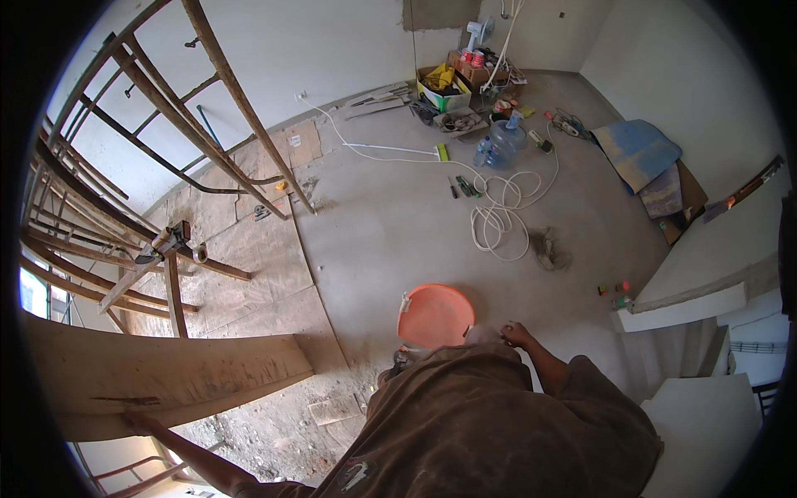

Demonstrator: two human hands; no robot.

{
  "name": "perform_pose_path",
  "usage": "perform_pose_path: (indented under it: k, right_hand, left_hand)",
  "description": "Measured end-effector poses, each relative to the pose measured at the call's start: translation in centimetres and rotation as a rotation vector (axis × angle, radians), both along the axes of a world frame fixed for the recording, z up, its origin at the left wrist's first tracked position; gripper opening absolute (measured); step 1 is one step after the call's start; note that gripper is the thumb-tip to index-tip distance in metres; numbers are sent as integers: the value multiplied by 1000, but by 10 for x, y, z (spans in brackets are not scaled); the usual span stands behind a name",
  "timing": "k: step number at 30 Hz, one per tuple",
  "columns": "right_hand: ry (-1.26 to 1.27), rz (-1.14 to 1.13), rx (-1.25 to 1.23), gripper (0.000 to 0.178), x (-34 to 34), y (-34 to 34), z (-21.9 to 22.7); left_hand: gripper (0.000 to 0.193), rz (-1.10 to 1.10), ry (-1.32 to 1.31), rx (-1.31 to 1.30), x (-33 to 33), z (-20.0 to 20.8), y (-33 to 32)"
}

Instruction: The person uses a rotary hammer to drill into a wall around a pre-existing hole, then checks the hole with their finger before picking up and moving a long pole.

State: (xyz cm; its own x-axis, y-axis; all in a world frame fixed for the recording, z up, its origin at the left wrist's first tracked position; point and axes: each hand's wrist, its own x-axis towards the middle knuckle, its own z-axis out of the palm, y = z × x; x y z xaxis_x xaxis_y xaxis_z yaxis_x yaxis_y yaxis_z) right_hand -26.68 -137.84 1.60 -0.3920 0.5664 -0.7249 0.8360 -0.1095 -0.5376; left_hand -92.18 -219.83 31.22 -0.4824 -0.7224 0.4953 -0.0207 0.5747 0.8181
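Observation:
At the lower left, my left hand (143,423) grips the lower edge of a wide, worn wooden board (191,365) with dark scrapes along it. My right hand (516,334) is in front of my body with its fingers curled in. Whatever it may hold is too small or hidden to make out. Just left of that hand, an orange plastic basin (436,314) stands on the floor, its near side partly covered by my body. My brown shirt fills the lower middle.
Scaffold poles (241,108) rise at the left, with a power tool (170,242) on them. A white cable (498,220) lies coiled ahead. Beyond it stand a large water bottle (504,143) and a box of odds and ends (444,90). Rubble (257,440) covers the floor below the board.

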Motion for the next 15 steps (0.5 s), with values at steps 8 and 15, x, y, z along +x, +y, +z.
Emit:
perform_pose_path:
  k: [8,15]
  right_hand:
    - [129,-327,-108,43,-14,17,16]
    - [-13,-567,-238,46,43,74,2]
  left_hand:
    - [46,367,-247,-522,-8,-35,20]
    - [51,-242,-212,152,-20,-252,299]
